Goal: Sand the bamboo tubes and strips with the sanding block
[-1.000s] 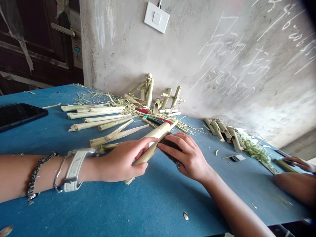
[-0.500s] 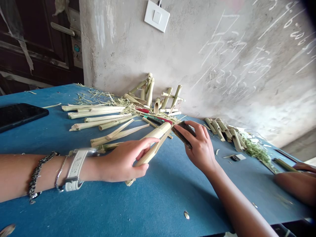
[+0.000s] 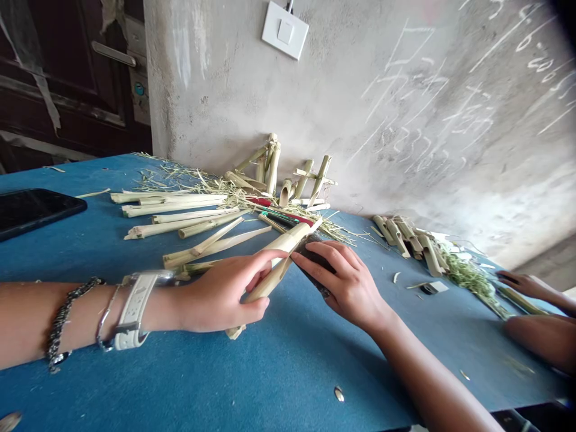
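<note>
A pale split bamboo piece (image 3: 288, 241) slants across the middle of the blue table, its slit end pointing toward the wall. My left hand (image 3: 220, 294) is closed around its near part, thumb below and fingers over the top. In my right hand (image 3: 348, 279) is a dark, rough-looking piece of sandpaper (image 3: 311, 281), gripped between fingers and thumb. It lies against the right, split side of the bamboo, close to my left fingertips. My right palm and part of the sandpaper's underside are hidden.
Several bamboo strips (image 3: 180, 210) lie to the left, beside a black phone (image 3: 40, 210). Shavings, a red-and-black tool (image 3: 279, 216) and bamboo frames (image 3: 270, 162) sit by the wall. Rightward are bamboo tubes (image 3: 398, 234), a small sharpener-like block (image 3: 434, 288) and another person's hand (image 3: 526, 285).
My right hand has drawn the sandpaper down and left along the bamboo, toward my left hand. My left hand stays nearly still. The other person's hand at right has moved farther up.
</note>
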